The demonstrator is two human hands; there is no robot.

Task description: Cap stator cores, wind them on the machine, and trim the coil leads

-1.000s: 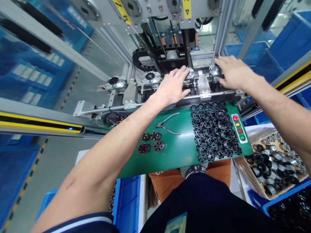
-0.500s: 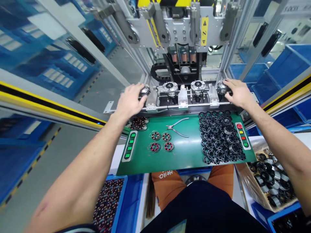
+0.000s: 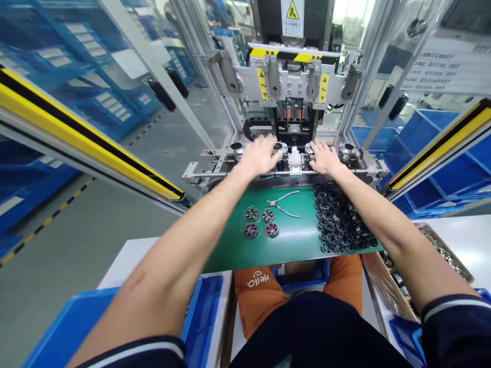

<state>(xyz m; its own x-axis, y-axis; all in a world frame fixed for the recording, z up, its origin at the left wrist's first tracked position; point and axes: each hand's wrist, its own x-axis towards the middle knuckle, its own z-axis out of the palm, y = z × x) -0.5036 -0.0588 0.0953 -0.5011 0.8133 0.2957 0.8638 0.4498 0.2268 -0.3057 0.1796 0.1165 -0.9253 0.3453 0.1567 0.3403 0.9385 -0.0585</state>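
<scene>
My left hand (image 3: 259, 156), slightly blurred, reaches over the machine's row of round metal holders, fingers spread and thumb out. It lies at the left side of the second holder (image 3: 281, 148); whether it touches is not clear. My right hand (image 3: 326, 159) has its fingers apart over the third holder (image 3: 309, 148), partly covering it, with fingertips at its edge. The outer left holder (image 3: 236, 147) and outer right holder (image 3: 348, 149) each carry a dark toothed ring. Several wire-wound stators (image 3: 251, 230) and a pair of cutting pliers (image 3: 283, 204) lie on the green mat (image 3: 293, 245).
Black ring cores (image 3: 332, 225) are stacked on the mat's right, partly under my right forearm. The winding head (image 3: 293, 82) stands behind the holders. Yellow-and-black posts (image 3: 95, 138) flank the station. A carton of parts (image 3: 445, 250) sits at the right, and blue bins (image 3: 452, 138) stand beyond.
Both hands have moved inward from the outer holders to the middle two. The outer holders are now uncovered. The view has tilted up and shifted; the stators and pliers stay on the mat.
</scene>
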